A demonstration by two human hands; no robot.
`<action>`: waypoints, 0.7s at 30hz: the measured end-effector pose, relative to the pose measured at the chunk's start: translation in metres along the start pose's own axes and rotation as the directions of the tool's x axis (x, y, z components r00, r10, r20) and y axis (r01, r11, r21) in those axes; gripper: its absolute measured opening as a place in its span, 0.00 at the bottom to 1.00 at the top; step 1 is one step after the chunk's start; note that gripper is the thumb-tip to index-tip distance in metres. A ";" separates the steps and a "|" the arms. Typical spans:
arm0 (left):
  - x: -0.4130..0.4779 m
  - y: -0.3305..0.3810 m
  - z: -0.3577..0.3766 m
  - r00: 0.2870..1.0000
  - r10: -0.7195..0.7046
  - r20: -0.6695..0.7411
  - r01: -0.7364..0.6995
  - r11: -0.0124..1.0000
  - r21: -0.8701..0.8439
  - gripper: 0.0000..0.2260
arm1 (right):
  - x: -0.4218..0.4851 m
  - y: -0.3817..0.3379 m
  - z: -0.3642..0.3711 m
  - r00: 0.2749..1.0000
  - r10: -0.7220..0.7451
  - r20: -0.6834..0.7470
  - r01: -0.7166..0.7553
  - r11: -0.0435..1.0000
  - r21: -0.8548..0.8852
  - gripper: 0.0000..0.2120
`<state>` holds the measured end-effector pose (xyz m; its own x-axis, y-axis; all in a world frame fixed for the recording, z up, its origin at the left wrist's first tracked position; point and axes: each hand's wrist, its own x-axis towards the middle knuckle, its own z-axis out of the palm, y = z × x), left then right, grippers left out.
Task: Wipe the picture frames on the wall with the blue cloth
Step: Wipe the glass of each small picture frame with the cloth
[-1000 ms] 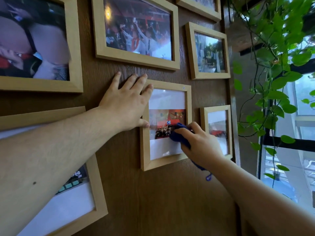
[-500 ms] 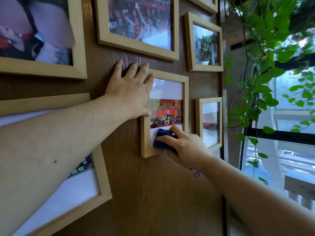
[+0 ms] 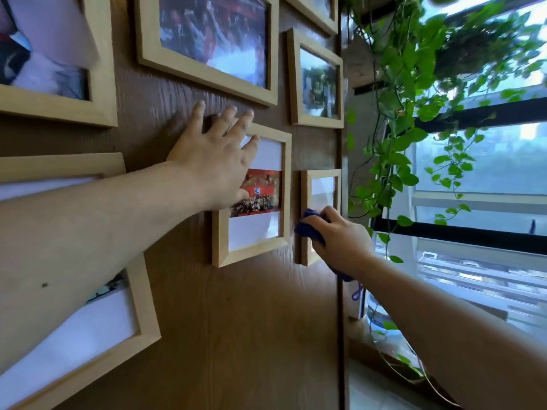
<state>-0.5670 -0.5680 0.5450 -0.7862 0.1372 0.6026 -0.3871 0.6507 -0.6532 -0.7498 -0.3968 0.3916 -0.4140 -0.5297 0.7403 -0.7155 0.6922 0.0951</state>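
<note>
The right hand (image 3: 340,241) gripped the blue cloth (image 3: 310,226) against the small frame (image 3: 305,217) near the wall's right edge — the left hand (image 3: 213,164) lay flat, fingers spread, empty, on the middle frame (image 3: 251,253).

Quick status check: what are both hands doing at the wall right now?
Left hand flat, bracing middle wooden frame. Right hand gripping bunched blue cloth, on small wooden frame nearest window. Nothing blocking.

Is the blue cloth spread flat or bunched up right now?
Bunched. The blue cloth is a wad gripped in the right hand, with one end hanging below the wrist.
</note>
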 end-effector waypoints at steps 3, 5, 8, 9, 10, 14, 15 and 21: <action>0.008 0.015 -0.007 0.993 0.090 -0.070 -0.091 0.996 -0.006 0.37 | -0.003 0.021 0.004 0.995 0.088 -0.054 -0.082 0.990 0.112 0.18; 0.017 0.028 -0.010 0.986 0.128 -0.106 -0.132 0.991 -0.024 0.35 | -0.001 0.036 0.007 0.982 0.171 -0.078 -0.152 0.968 0.201 0.18; 0.037 0.049 -0.008 0.979 0.169 -0.115 -0.176 0.983 -0.052 0.33 | 0.008 0.058 0.013 0.960 0.271 -0.070 -0.236 0.916 0.324 0.19; 0.047 0.056 -0.007 0.977 0.181 -0.110 -0.186 0.982 -0.043 0.33 | 0.012 0.067 0.016 0.954 0.290 -0.077 -0.245 0.902 0.354 0.19; 0.054 0.062 -0.004 0.975 0.192 -0.114 -0.197 0.980 -0.036 0.33 | 0.016 0.073 0.018 0.949 0.303 -0.087 -0.249 0.889 0.385 0.18; 0.089 0.085 0.010 0.969 0.219 -0.113 -0.221 0.975 -0.002 0.34 | 0.036 0.098 0.031 0.921 0.364 -0.137 -0.258 0.836 0.484 0.18; 0.097 0.092 0.013 0.970 0.225 -0.090 -0.225 0.974 0.009 0.34 | 0.043 0.102 0.036 0.917 0.371 -0.148 -0.259 0.834 0.488 0.18; 0.133 0.123 0.046 0.983 0.183 0.020 -0.183 0.983 0.021 0.38 | 0.065 0.096 0.057 0.935 0.289 -0.203 -0.126 0.810 0.573 0.19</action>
<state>-0.7416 -0.5039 0.5235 -0.8530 0.2390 0.4639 -0.2467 0.5987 -0.7620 -0.8778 -0.3925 0.4108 -0.4799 -0.1956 0.8552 -0.8498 0.3459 -0.3977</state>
